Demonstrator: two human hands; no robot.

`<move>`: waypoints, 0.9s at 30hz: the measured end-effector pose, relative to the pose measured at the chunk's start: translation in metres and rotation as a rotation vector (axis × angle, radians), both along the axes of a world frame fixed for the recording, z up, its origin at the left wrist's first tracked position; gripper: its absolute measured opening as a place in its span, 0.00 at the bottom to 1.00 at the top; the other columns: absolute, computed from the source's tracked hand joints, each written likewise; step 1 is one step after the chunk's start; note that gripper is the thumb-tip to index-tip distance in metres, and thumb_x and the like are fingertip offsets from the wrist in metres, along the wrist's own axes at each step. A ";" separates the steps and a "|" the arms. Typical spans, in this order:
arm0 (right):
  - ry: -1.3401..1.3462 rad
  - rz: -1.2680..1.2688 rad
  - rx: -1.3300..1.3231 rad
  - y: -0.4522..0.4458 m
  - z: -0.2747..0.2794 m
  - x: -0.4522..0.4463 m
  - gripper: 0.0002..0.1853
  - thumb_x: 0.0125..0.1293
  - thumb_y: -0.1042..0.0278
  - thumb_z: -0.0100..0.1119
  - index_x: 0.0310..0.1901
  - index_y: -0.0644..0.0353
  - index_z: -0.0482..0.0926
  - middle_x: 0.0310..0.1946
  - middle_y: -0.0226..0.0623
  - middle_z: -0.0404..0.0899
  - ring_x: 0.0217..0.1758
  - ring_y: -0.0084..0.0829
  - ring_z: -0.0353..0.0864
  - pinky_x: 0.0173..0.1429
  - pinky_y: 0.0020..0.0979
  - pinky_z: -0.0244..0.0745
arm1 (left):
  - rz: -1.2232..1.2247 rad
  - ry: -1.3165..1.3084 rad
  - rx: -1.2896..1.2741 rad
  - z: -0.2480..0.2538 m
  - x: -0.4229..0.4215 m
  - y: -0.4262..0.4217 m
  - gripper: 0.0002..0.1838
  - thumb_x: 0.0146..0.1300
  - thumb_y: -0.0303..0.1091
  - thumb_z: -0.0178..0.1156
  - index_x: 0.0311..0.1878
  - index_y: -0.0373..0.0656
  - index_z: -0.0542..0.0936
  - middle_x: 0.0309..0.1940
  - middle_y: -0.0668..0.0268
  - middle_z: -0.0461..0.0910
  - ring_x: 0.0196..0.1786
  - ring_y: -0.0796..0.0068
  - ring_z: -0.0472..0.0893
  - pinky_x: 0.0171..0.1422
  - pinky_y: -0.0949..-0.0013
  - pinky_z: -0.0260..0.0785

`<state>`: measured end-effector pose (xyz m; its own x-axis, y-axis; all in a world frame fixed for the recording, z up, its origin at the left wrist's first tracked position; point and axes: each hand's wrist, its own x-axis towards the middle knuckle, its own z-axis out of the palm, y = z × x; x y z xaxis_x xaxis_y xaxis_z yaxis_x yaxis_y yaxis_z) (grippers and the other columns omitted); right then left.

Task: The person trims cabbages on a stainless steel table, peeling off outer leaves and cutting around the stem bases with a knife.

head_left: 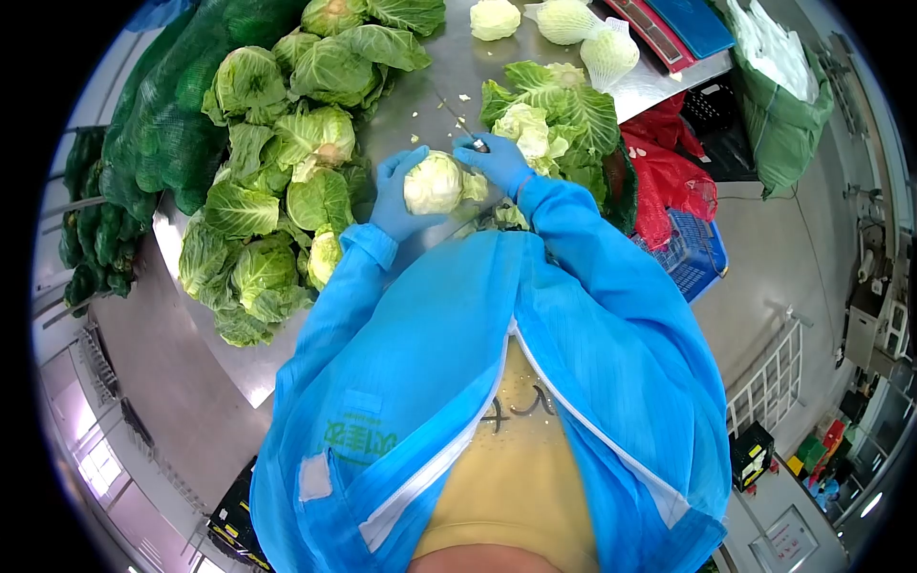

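Observation:
A pale, trimmed cabbage (433,183) sits in front of my body, over the metal table. My left hand (392,199), in a blue glove, is curved round its left side. My right hand (497,164), also gloved, is closed on a knife (479,145) with a dark handle; its thin blade points up and away to the left. A loose leaf piece (475,186) hangs between the cabbage and my right fingers. Cut-off green outer leaves (564,119) are heaped just beyond my right hand.
Untrimmed cabbages (277,181) are piled on the left, with green mesh sacks (181,105) behind. Netted cabbages (609,53) lie at the far side near a red-and-blue scale (659,29). A blue crate (693,253) and red bag (664,177) stand at right.

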<state>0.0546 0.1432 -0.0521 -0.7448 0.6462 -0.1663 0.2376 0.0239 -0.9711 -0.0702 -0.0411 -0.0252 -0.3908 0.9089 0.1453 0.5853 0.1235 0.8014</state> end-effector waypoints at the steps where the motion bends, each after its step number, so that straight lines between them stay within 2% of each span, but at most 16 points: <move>1: -0.060 0.123 -0.055 0.005 -0.011 -0.006 0.21 0.54 0.49 0.63 0.41 0.58 0.81 0.26 0.32 0.80 0.29 0.27 0.77 0.38 0.29 0.72 | -0.028 0.001 0.010 0.001 0.000 0.000 0.54 0.27 0.45 0.78 0.65 0.49 0.64 0.63 0.60 0.62 0.67 0.57 0.57 0.72 0.57 0.52; 3: -0.183 0.319 -0.252 0.011 -0.016 -0.010 0.22 0.55 0.47 0.63 0.41 0.58 0.82 0.29 0.32 0.81 0.32 0.23 0.77 0.40 0.27 0.72 | -0.036 -0.016 0.027 0.008 0.000 -0.001 0.54 0.27 0.44 0.78 0.65 0.48 0.64 0.63 0.59 0.61 0.67 0.57 0.58 0.72 0.58 0.53; 7: -0.063 0.374 -0.307 0.012 -0.005 -0.006 0.22 0.54 0.47 0.65 0.41 0.57 0.82 0.29 0.32 0.81 0.32 0.22 0.77 0.40 0.27 0.73 | -0.026 -0.073 0.112 0.009 0.004 -0.003 0.55 0.26 0.42 0.79 0.65 0.47 0.63 0.64 0.58 0.61 0.67 0.57 0.60 0.72 0.59 0.54; 9: -0.058 0.386 -0.133 0.014 -0.008 -0.005 0.21 0.54 0.46 0.64 0.41 0.54 0.83 0.29 0.35 0.82 0.33 0.27 0.80 0.41 0.29 0.74 | 0.005 -0.024 0.104 0.009 0.011 -0.001 0.56 0.26 0.41 0.80 0.65 0.46 0.63 0.64 0.58 0.61 0.66 0.57 0.61 0.72 0.60 0.54; 10: -0.059 0.388 -0.135 0.015 -0.010 -0.004 0.21 0.54 0.46 0.64 0.41 0.54 0.83 0.29 0.35 0.82 0.33 0.27 0.80 0.41 0.29 0.74 | 0.032 0.026 0.100 0.009 0.014 0.000 0.56 0.26 0.41 0.80 0.65 0.45 0.63 0.63 0.58 0.62 0.66 0.57 0.62 0.71 0.60 0.54; 12: -0.122 0.446 0.160 0.019 -0.010 -0.004 0.21 0.54 0.45 0.62 0.42 0.52 0.82 0.31 0.41 0.82 0.35 0.36 0.81 0.43 0.33 0.74 | 0.046 0.050 0.090 0.005 0.014 0.000 0.56 0.26 0.41 0.80 0.65 0.45 0.63 0.63 0.58 0.63 0.65 0.57 0.64 0.71 0.61 0.56; 13: -0.123 0.444 0.158 0.018 -0.008 -0.003 0.21 0.54 0.45 0.62 0.42 0.52 0.82 0.31 0.41 0.82 0.35 0.36 0.81 0.43 0.33 0.74 | 0.059 0.073 0.080 0.002 0.015 0.001 0.56 0.25 0.40 0.81 0.64 0.45 0.63 0.62 0.57 0.63 0.64 0.58 0.65 0.70 0.61 0.57; 15: -0.125 0.408 0.368 0.016 -0.004 0.000 0.20 0.56 0.46 0.58 0.43 0.50 0.81 0.32 0.44 0.81 0.36 0.44 0.81 0.44 0.38 0.75 | 0.045 0.003 0.110 -0.001 0.012 0.003 0.55 0.25 0.40 0.81 0.64 0.44 0.64 0.62 0.57 0.64 0.64 0.58 0.65 0.70 0.61 0.58; 16: -0.125 0.409 0.368 0.015 -0.002 -0.001 0.20 0.56 0.46 0.58 0.43 0.50 0.81 0.32 0.44 0.81 0.36 0.44 0.81 0.44 0.38 0.75 | 0.035 -0.061 0.141 -0.002 0.010 0.003 0.55 0.25 0.39 0.81 0.63 0.44 0.64 0.61 0.57 0.64 0.64 0.59 0.66 0.69 0.61 0.59; 18: -0.176 0.409 0.546 0.011 0.000 -0.005 0.17 0.58 0.49 0.55 0.43 0.49 0.79 0.33 0.44 0.81 0.36 0.47 0.80 0.42 0.42 0.75 | 0.044 -0.038 0.127 -0.003 0.009 0.002 0.54 0.25 0.39 0.81 0.62 0.44 0.64 0.61 0.57 0.65 0.63 0.59 0.66 0.69 0.61 0.59; 24: -0.316 0.259 0.515 -0.006 0.012 -0.003 0.14 0.58 0.53 0.54 0.42 0.48 0.78 0.34 0.44 0.81 0.37 0.48 0.80 0.41 0.45 0.75 | 0.062 0.002 0.117 -0.001 0.012 -0.001 0.53 0.26 0.37 0.81 0.62 0.43 0.65 0.60 0.58 0.65 0.63 0.60 0.67 0.68 0.62 0.60; 27: -0.330 0.296 0.559 -0.006 0.017 -0.001 0.15 0.58 0.53 0.55 0.42 0.50 0.78 0.34 0.45 0.81 0.36 0.48 0.80 0.41 0.45 0.74 | 0.055 -0.004 0.125 0.000 0.012 0.000 0.53 0.26 0.36 0.81 0.62 0.43 0.64 0.60 0.58 0.65 0.63 0.60 0.67 0.69 0.61 0.60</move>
<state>0.0537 0.1374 -0.0348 -0.8700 0.4792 -0.1161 0.4236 0.6059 -0.6734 -0.0587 -0.0408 -0.0251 -0.4404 0.8610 0.2543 0.5774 0.0548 0.8146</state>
